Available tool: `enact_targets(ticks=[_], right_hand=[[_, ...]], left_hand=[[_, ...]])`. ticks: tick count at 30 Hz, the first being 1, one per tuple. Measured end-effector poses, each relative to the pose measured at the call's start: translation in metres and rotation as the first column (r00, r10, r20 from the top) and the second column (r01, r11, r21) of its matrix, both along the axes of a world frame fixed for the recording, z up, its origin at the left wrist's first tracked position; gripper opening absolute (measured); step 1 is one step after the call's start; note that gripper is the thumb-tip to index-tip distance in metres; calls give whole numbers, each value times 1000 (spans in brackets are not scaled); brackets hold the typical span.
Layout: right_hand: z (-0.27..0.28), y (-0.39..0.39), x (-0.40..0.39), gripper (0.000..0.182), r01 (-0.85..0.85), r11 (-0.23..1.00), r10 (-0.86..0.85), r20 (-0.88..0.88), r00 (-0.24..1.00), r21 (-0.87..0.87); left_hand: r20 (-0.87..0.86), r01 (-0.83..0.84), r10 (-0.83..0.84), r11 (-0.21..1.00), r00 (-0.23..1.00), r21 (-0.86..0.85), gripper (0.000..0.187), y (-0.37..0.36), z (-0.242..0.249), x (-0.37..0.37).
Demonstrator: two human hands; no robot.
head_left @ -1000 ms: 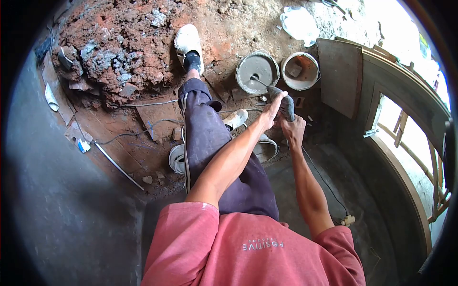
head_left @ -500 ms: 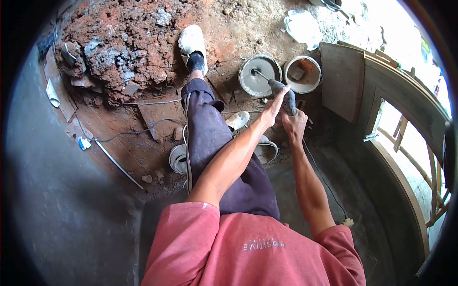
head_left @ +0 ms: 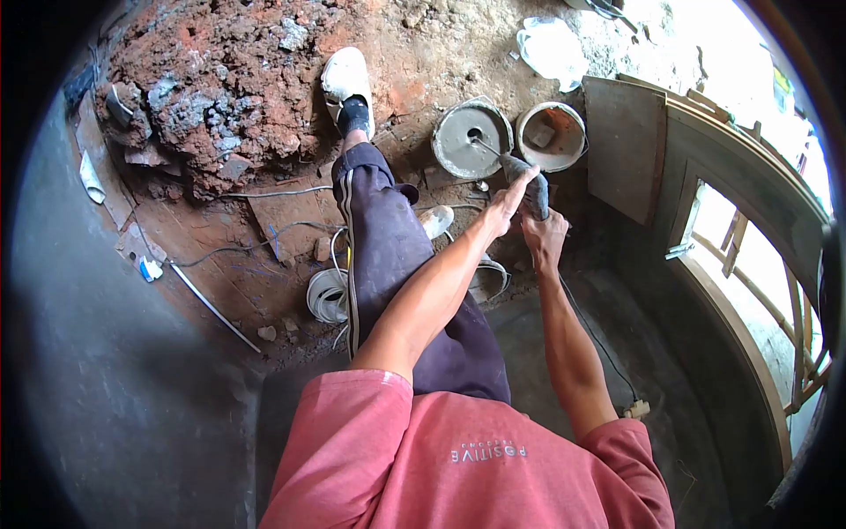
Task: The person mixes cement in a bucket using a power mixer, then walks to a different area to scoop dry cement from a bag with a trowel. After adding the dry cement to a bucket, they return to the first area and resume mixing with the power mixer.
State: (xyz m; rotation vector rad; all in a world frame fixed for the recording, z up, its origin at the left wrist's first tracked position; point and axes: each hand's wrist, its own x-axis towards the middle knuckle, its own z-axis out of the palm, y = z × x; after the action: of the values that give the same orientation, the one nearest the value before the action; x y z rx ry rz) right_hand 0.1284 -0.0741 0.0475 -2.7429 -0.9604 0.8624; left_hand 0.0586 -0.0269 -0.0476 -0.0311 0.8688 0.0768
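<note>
Both hands grip a grey, mortar-crusted power drill (head_left: 535,196). My left hand (head_left: 511,204) is wrapped along the drill's side near its front. My right hand (head_left: 545,236) closes round its rear, with a dark cord (head_left: 589,319) running down behind it. A thin mixing rod (head_left: 487,146) extends from the drill into wet grey mortar (head_left: 465,152) inside a round bucket (head_left: 437,161). Where the rod enters, a small dark hollow shows in the mix. Its tip is hidden below the surface.
Right of the mortar bucket stands a second bucket (head_left: 577,159) with a lump inside. Red soil and rubble (head_left: 203,97) are heaped at upper left. A coil of white cable (head_left: 328,295) lies by my leg. A wooden window frame (head_left: 740,326) borders the right side; a white plastic bag (head_left: 553,51) lies beyond.
The view has shifted slightly, so the buckets appear a little further left. Both hands keep their hold on the drill, and its rod stays in the mortar.
</note>
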Motion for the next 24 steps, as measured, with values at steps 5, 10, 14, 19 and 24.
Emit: enact_targets(ticks=[5, 10, 14, 19, 24], right_hand=[[-3, -12, 0, 39, 18, 1000, -18, -3, 1000, 5], [1, -18, -4, 38, 15, 1000, -15, -14, 1000, -13], [5, -21, -10, 39, 12, 1000, -11, -33, 999, 28], [9, -15, -18, 40, -7, 1000, 8, -54, 999, 20], [2, -9, -20, 39, -16, 997, 20, -55, 998, 81]], left_hand=[[-55, 96, -99, 994, 994, -57, 52, -12, -8, 6], [39, 106, -102, 988, 994, -110, 93, -16, -2, -1], [18, 131, -130, 991, 991, -27, 83, -12, 7, -9], [-21, 112, -112, 994, 993, -21, 86, -13, 10, -14], [-132, 54, -59, 998, 989, -41, 105, -6, 15, -20]])
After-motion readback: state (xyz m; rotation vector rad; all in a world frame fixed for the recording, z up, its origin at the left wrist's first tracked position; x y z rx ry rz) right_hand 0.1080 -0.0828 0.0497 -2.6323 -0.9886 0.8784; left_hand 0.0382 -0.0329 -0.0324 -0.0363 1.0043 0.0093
